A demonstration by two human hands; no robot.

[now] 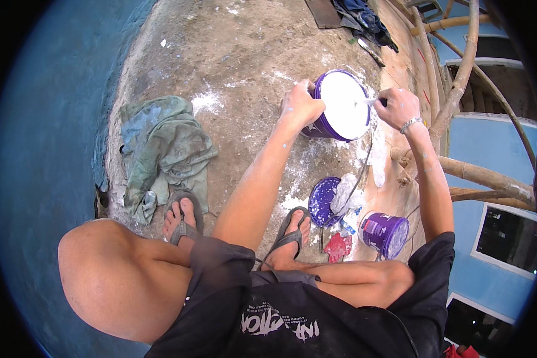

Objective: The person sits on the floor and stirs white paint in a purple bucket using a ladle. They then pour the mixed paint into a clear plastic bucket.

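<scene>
My left hand (301, 106) grips the rim of the round purple plastic bucket of white paint (342, 105); my right hand (398, 107) clenches a paint-coated stirring stick (371, 102).

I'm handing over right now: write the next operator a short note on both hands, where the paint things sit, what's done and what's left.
Left hand: gripping the rim of the open purple bucket, which is full of white paint.
Right hand: holding a stirring stick dipped into that paint.
Nearby on the concrete: the purple lid lying flat with a crumpled plastic sheet on it, a smaller purple bucket on its side, a red scrap, a green cloth to the left.
Done: lid off, stick in.
Left: probably stirring; how well mixed it is can't be told.
</scene>
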